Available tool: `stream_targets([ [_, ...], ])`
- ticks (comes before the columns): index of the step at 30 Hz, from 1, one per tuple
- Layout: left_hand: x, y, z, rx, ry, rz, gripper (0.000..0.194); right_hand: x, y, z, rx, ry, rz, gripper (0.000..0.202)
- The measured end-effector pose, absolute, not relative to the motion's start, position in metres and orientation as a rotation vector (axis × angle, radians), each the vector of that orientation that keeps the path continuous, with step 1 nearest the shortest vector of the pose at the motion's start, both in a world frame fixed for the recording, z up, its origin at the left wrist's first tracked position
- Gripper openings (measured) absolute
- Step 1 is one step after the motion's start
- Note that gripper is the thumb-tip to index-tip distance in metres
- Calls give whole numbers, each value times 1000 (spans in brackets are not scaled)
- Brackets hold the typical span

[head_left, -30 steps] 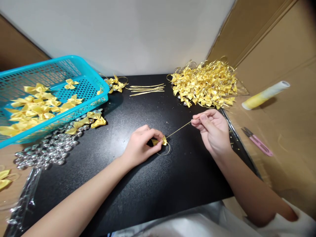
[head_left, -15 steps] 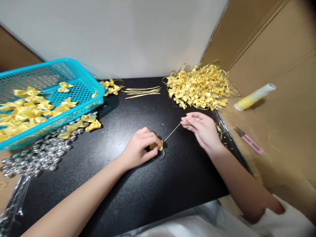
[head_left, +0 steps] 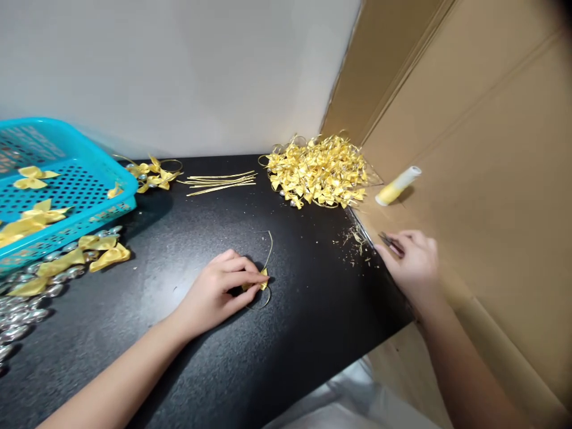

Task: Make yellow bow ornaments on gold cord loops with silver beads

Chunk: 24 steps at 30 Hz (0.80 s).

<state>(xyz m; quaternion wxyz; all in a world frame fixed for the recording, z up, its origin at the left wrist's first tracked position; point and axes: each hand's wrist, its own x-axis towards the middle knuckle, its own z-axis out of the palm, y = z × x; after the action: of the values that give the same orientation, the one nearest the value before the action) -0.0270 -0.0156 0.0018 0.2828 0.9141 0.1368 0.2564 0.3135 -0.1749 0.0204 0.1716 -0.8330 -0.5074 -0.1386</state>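
My left hand pinches a yellow ribbon bow against the black table. A gold cord loop curves below the bow, and a loose cord end rises above it. Over the table's right edge, my right hand is closed around small thread snips, whose dark blades point up and left. The snips' handle is mostly hidden by the fingers.
A blue basket with yellow bows stands at the left, silvery beads beside it. Gold cords and a heap of finished bows lie at the back. A thread spool stands right, near cord scraps.
My right hand has let go of the cord, moved right and taken hold of the snips. The cord end now curves free. The view has turned right.
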Motion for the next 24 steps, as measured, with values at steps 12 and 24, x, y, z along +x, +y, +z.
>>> stream_targets([
  [12,-26,-19,2,2375,464,650,15,344,-210,-10,-2416,-1496,-542,33],
  [24,-26,-18,2,2291,554,621,20,199,-158,37,-1810,-1739,636,18],
])
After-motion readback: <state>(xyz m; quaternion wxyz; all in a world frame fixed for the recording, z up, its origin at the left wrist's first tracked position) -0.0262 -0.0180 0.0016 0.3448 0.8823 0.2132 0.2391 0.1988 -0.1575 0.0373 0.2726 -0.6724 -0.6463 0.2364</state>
